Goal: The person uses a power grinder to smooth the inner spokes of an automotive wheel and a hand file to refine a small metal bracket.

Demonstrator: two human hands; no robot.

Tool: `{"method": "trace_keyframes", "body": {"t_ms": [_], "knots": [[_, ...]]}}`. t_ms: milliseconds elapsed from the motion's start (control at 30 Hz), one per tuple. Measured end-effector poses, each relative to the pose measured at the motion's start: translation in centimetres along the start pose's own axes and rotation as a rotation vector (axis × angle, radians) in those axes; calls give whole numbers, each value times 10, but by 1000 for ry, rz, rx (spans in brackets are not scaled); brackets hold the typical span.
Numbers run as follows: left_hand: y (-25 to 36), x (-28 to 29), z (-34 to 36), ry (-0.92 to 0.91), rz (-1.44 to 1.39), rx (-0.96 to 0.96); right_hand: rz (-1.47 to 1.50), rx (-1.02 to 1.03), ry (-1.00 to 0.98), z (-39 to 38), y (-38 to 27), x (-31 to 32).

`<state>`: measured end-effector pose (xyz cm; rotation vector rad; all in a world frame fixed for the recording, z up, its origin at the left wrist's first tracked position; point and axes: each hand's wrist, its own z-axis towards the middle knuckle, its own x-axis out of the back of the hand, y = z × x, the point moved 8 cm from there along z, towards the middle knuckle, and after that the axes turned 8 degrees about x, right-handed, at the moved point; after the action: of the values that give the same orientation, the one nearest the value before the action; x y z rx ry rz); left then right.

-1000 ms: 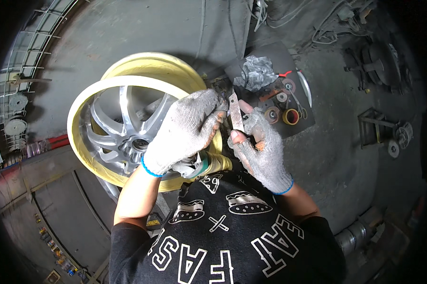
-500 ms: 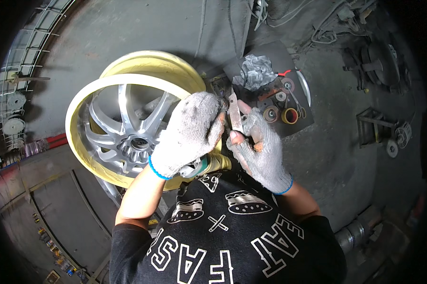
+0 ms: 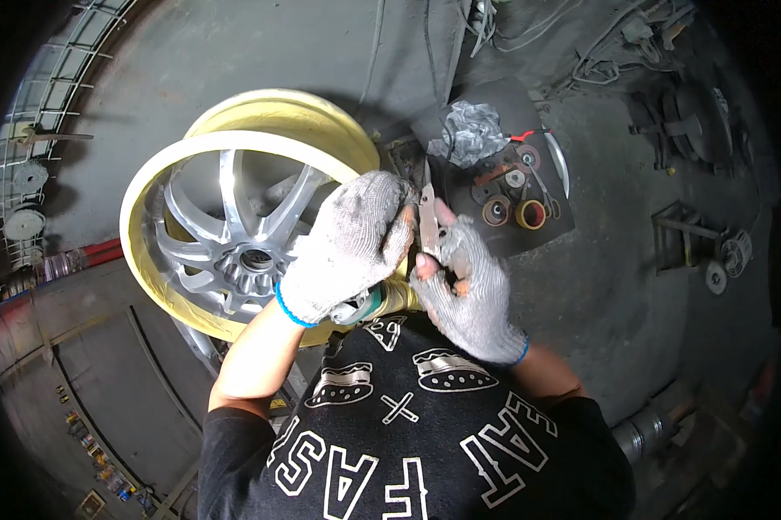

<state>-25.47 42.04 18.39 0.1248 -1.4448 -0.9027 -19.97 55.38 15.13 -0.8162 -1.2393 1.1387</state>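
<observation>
A narrow flat metal blade (image 3: pixel 428 217) with a pointed upper end stands nearly upright in front of my chest. My right hand (image 3: pixel 475 290), in a worn grey knit glove with bare fingertips showing, pinches its lower part. Beside it, my left hand (image 3: pixel 356 230) in a similar glove is closed, thumb against the curled fingers, close to the blade. Something small and dark shows at its fingertips, too hidden to name. Under my left wrist lies a power tool (image 3: pixel 360 306) with a teal band and yellow wrapping, partly covered by the glove and my shirt.
A silver spoked wheel (image 3: pixel 234 251) with its rim covered in yellow stands at the left. On a dark board (image 3: pixel 537 234) to the right are crumpled plastic (image 3: pixel 470 132), scissors (image 3: pixel 546 195), a tape roll (image 3: pixel 530 213) and discs. Farther right stands a metal frame (image 3: pixel 685 230).
My right hand has shifted slightly left and tilted, and the blade has turned with it, its tip a little more to the right. The left hand stays almost in place.
</observation>
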Motion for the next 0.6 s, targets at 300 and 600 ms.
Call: {"method": "trace_keyframes", "body": {"t_ms": [300, 600], "knots": [[0, 7, 4, -70, -111, 118, 8, 33, -29, 11, -1, 1], [20, 6, -8, 134, 43, 93, -64, 14, -6, 13, -8, 3]]}}
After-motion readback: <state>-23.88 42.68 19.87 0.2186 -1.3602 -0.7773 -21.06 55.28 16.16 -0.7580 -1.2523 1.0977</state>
